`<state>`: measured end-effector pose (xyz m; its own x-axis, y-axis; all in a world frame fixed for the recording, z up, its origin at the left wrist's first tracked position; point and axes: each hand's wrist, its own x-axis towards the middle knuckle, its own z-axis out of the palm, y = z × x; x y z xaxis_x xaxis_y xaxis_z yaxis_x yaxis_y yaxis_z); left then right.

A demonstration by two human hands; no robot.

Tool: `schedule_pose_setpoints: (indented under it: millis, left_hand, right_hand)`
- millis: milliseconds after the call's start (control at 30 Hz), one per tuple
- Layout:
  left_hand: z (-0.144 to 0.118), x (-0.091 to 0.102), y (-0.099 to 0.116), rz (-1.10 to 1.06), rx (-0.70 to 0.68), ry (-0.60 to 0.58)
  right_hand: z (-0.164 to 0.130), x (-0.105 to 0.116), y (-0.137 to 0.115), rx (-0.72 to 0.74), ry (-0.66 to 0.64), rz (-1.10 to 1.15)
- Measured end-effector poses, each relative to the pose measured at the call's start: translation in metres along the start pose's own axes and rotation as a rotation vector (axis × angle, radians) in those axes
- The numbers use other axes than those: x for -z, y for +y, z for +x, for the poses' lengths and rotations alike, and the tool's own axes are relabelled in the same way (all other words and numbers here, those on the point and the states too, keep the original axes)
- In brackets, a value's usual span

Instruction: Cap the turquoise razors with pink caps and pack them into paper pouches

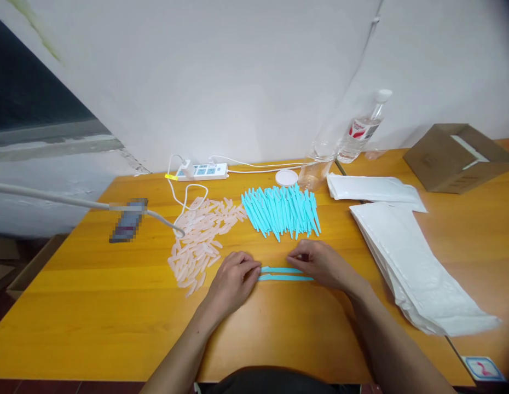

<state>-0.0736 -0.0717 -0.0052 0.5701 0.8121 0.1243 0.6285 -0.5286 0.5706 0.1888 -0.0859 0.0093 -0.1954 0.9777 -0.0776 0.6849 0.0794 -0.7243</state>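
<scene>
Two slim turquoise eyebrow razors (285, 278) lie side by side across the table in front of me. My left hand (237, 278) is closed, its thumb and fingertips pinched at the left end of the upper razor. My right hand (316, 261) covers that razor's right end; its thumb and forefinger are curled together above it, and whatever is between them is hidden. Beyond my hands lies a dense row of turquoise eyebrow razors (281, 212). Left of that row, pale pink translucent blade caps (197, 235) are spread in a loose heap.
A white power strip (207, 171) with cables sits by the wall, and a blurred phone (129, 220) lies left. Behind the razors are a round white lid (286, 177), a clear jar (316, 171) and a bottle (360, 134). White padded packs (418, 262) and a cardboard box (451, 158) occupy the right.
</scene>
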Motion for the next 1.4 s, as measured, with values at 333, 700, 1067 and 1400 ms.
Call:
schedule_pose_setpoints:
  millis: [333, 700, 1067, 1400]
  left_hand:
    - [-0.014, -0.039, 0.001, 0.192, -0.333, -0.049]
    - [-0.026, -0.02, 0.004, 0.038, -0.222, 0.063]
    - [-0.026, 0.053, -0.065, 0.108, 0.181, 0.255]
    - [0.014, 0.063, -0.079, 0.305, 0.134, 0.048]
  right_hand:
    - [0.045, -0.007, -0.019, -0.142, 0.294, -0.304]
    - [0.112, -0.017, -0.024, -0.399, 0.284, -0.42]
    - [0.121, -0.014, -0.025, -0.421, 0.277, -0.385]
    - [0.08, 0.011, -0.034, -0.192, 0.348, -0.28]
